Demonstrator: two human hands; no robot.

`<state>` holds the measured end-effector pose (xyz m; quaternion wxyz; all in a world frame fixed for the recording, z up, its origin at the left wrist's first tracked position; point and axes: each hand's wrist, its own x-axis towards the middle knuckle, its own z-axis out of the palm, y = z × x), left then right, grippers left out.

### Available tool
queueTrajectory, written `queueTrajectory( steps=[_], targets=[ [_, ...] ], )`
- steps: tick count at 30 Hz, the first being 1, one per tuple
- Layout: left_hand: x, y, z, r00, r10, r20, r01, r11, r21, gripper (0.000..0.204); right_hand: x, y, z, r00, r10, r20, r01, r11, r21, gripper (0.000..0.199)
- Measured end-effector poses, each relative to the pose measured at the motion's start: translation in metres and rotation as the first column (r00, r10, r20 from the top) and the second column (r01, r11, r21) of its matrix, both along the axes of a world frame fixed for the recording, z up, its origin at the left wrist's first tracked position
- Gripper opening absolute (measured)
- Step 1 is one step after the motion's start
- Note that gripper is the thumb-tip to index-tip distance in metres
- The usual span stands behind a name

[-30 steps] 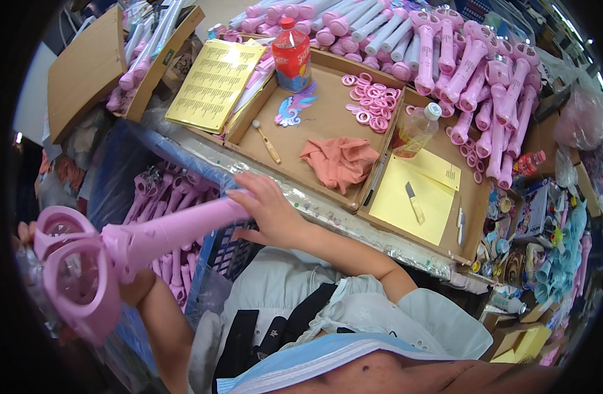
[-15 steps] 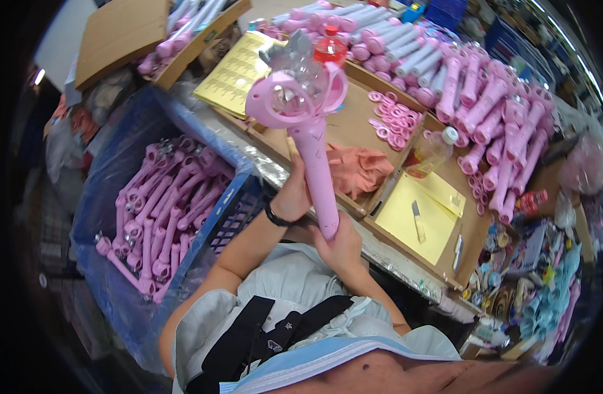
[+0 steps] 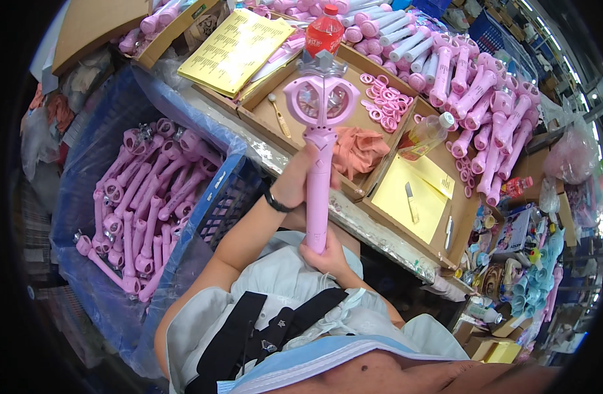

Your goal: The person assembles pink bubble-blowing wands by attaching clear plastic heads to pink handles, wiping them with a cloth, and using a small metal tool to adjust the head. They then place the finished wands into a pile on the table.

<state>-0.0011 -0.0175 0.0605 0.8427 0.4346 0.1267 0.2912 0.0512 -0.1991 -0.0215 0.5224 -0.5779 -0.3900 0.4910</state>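
A pink toy wand (image 3: 319, 177) stands nearly upright in front of me, its round head with clear windows and a grey crown-like top facing me. Around the upper handle, just below the head, my left hand (image 3: 293, 180) is closed; some of its fingers are hidden behind the wand. Low down, my right hand (image 3: 328, 256) grips the bottom end of the handle. Behind the wand, an orange cloth (image 3: 362, 152) lies in a cardboard tray (image 3: 265, 110). To the left, a blue lined crate (image 3: 239, 146) holds several similar pink wands (image 3: 138, 203).
Small pink rings (image 3: 388, 105) and a brush (image 3: 279, 117) lie in the tray. A red-capped bottle (image 3: 324, 31) stands behind. At right are a knife (image 3: 412, 202) on yellow paper (image 3: 395, 197), a pen (image 3: 448, 233), a clear bottle (image 3: 426, 138) and piled wand parts (image 3: 482, 95).
The wand has swung more upright, and its head has turned to face me. Both hands have kept hold of it, the right one shifting slightly lower.
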Motion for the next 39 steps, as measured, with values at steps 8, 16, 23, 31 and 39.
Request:
queueTrajectory(
  steps=[8, 16, 23, 31, 39],
  targets=[
    [-0.006, -0.028, -0.012, 0.995, 0.097, -0.022, -0.099, 0.973, -0.207, 0.037, -0.005, -0.019, -0.009, 0.999, -0.001, -0.040, 0.000, 0.999, -0.038, 0.044],
    [-0.011, -0.028, -0.011, 0.995, -0.006, 0.097, 0.018, 0.992, -0.128, 0.047, -0.003, -0.028, -0.009, 0.995, 0.019, -0.094, -0.021, 0.999, -0.024, 0.045],
    [-0.007, 0.013, 0.003, 0.962, 0.193, 0.195, -0.177, 0.979, -0.097, 0.080, 0.009, -0.023, 0.012, 0.920, 0.266, -0.289, -0.284, 0.958, -0.024, 0.050],
    [-0.001, -0.002, 0.007, 0.917, 0.388, 0.088, -0.388, 0.921, -0.025, 0.062, 0.015, -0.009, 0.043, 0.929, 0.053, -0.366, -0.094, 0.991, -0.093, 0.057],
    [-0.007, 0.026, -0.006, 0.801, 0.599, 0.016, -0.515, 0.675, 0.529, 0.053, 0.019, -0.023, 0.047, 0.917, 0.068, -0.392, -0.139, 0.978, -0.155, 0.052]
  ],
)
